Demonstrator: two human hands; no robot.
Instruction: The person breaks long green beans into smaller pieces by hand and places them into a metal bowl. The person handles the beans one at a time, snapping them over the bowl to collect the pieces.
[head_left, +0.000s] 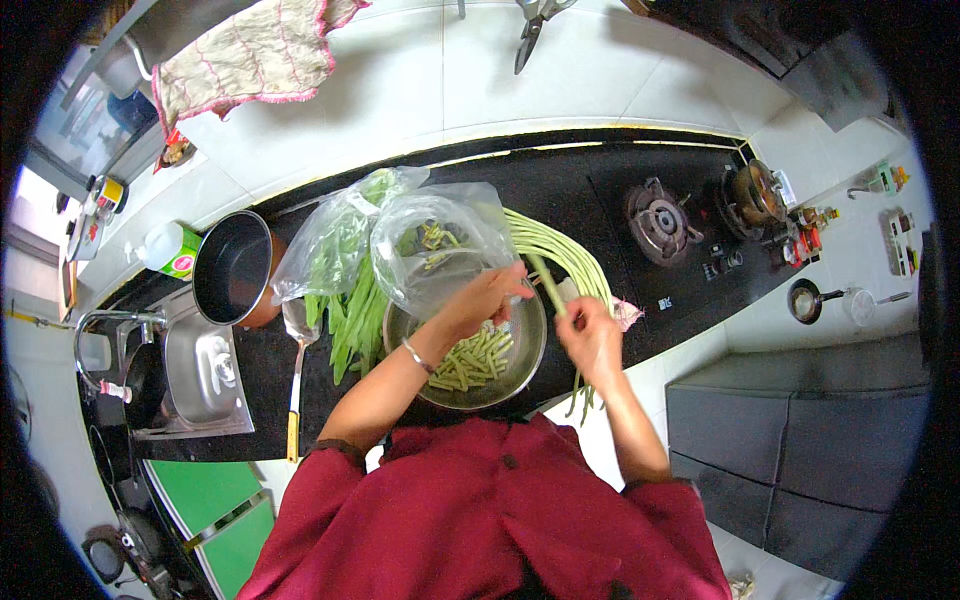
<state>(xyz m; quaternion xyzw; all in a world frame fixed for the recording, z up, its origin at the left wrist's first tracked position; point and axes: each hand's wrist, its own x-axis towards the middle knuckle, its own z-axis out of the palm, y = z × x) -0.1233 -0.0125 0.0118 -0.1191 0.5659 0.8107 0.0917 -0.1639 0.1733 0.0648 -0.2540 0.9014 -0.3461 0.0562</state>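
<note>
My right hand (592, 337) grips a yardlong bean (549, 285) that slants up and left from the fingers. Over the right side of a metal pan (531, 360), my left hand (491, 300) has its fingers curled near that bean; whether they pinch anything is hidden. Cut bean pieces (472, 361) lie in the pan. A bundle of long whole beans (574, 251) curves across the counter behind and beside my right hand. An open clear plastic bag (420, 281) with bean scraps (439, 236) inside rests against the pan's far side.
Leafy greens (356, 315) in plastic, a ladle-like turner (294, 390) and a deep pot (232, 270) stand left, before the sink (202, 367). At right are a gas burner (664, 217) and a lidded pot (757, 191). Scissors (531, 34) hang on the wall.
</note>
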